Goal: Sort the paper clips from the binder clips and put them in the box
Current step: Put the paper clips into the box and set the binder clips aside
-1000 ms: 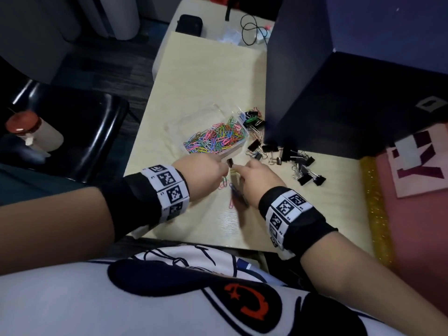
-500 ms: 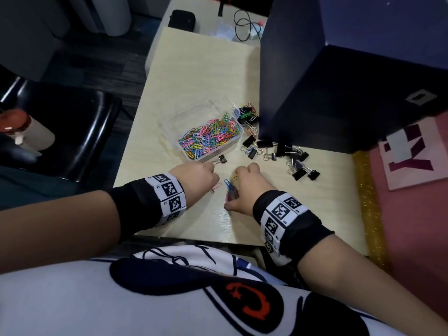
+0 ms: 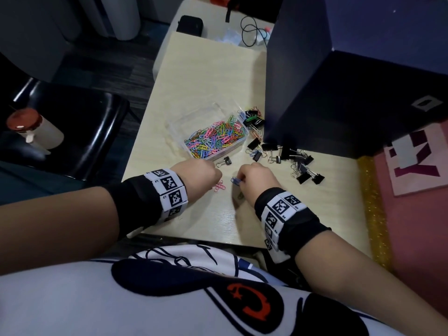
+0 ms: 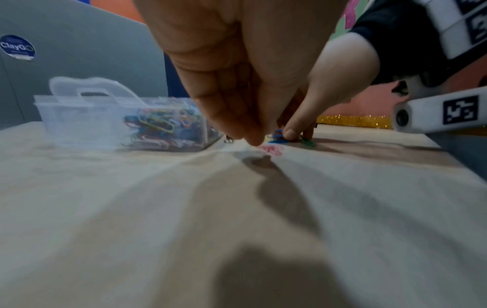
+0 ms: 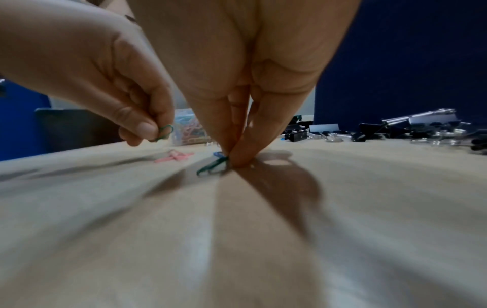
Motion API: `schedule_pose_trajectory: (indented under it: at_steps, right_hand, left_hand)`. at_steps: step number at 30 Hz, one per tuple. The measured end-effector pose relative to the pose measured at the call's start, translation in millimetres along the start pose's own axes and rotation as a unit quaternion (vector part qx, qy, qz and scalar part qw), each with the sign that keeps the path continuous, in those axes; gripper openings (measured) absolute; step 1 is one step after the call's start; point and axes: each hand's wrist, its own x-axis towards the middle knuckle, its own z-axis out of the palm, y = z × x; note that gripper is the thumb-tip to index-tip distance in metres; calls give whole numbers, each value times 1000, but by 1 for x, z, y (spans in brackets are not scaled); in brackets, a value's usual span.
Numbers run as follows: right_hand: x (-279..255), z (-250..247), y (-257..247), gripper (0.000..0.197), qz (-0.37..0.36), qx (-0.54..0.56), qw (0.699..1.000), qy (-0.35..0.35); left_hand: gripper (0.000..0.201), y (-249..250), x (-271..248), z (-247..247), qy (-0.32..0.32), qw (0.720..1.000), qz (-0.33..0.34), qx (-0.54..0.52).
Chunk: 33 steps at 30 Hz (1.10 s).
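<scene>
A clear plastic box (image 3: 178,122) holds a heap of coloured paper clips (image 3: 214,139). Black binder clips (image 3: 300,163) lie scattered to its right, and a single one (image 3: 226,161) lies just in front of the box. My left hand (image 3: 219,177) hovers over two pink paper clips (image 3: 219,186) and pinches a green paper clip (image 5: 164,132) between thumb and finger. My right hand (image 5: 233,159) pinches a dark green paper clip (image 5: 212,166) against the table. A blue paper clip (image 3: 235,180) lies at the right hand's fingertips.
A tall dark blue partition (image 3: 327,81) stands right behind the binder clips. The pale table (image 3: 206,76) runs on beyond the box. A black chair with a bottle (image 3: 34,129) on it is on the left. A pink surface with a glitter edge (image 3: 371,190) borders the right.
Both hands drew back from the box toward the near edge of the table. A binder clip that was between them now lies in front of the box.
</scene>
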Motion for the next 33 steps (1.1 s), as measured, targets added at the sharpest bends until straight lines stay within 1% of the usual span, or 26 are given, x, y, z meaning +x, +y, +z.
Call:
schedule_pose_trajectory:
  at_steps: [2, 4, 5, 6, 8, 9, 10, 11, 13, 14, 15, 17, 18, 19, 21, 24, 29, 33]
  right_hand:
    - [5, -10, 0, 18, 12, 0, 1000, -3]
    - [9, -24, -3, 18, 15, 11, 1000, -2]
    - [11, -31, -6, 16, 14, 31, 999, 20]
    - [14, -37, -10, 13, 9, 62, 996, 57]
    - [18, -49, -20, 11, -10, 129, 982, 135]
    - [20, -53, -24, 14, -18, 156, 975, 154]
    - [22, -58, -29, 20, -26, 168, 973, 158]
    - [24, -61, -31, 25, -28, 159, 975, 152]
    - [26, -64, -30, 31, -15, 107, 986, 125]
    - [25, -62, -27, 32, -7, 68, 993, 97]
    - [23, -58, -24, 31, -1, 22, 998, 54]
    - [16, -43, -14, 36, 5, -56, 997, -43]
    - [11, -34, -9, 43, 3, -74, 994, -77]
    - [6, -25, -5, 49, -2, -79, 992, -96]
    - [-2, -11, 2, 55, -24, -69, 993, -88]
    - [-6, -1, 5, 48, -49, -38, 996, -57]
    - [-4, 5, 7, 30, -50, -38, 998, -23]
    - [-2, 7, 7, 26, -32, -40, 999, -13]
  left_hand:
    - [21, -5, -2, -6, 22, 1000, 0, -19]
    - [22, -13, -5, -15, 61, 997, -10, -49]
    - [23, -17, -6, -20, 80, 994, -18, -69]
    - [23, -22, -7, -25, 100, 991, -28, -89]
    - [22, -30, -8, -35, 139, 982, -53, -115]
    - [22, -34, -7, -40, 152, 979, -68, -120]
    - [23, -37, -6, -44, 159, 976, -83, -124]
    - [26, -39, -4, -46, 163, 974, -96, -128]
    - [31, -39, -3, -47, 171, 971, -104, -133]
    - [32, -37, -4, -46, 175, 971, -97, -133]
    - [31, -33, -5, -44, 174, 972, -85, -131]
    - [29, -20, -6, -34, 148, 980, -53, -121]
    - [29, -13, -6, -28, 123, 986, -36, -108]
    - [29, -6, -4, -23, 94, 991, -20, -92]
    - [30, 6, 1, -13, 42, 997, 5, -57]
    - [25, 13, 10, -3, -2, 1000, 26, -11]
    - [15, 18, 18, -4, -26, 999, 27, 32]
    - [12, 21, 19, -5, -33, 999, 14, 40]
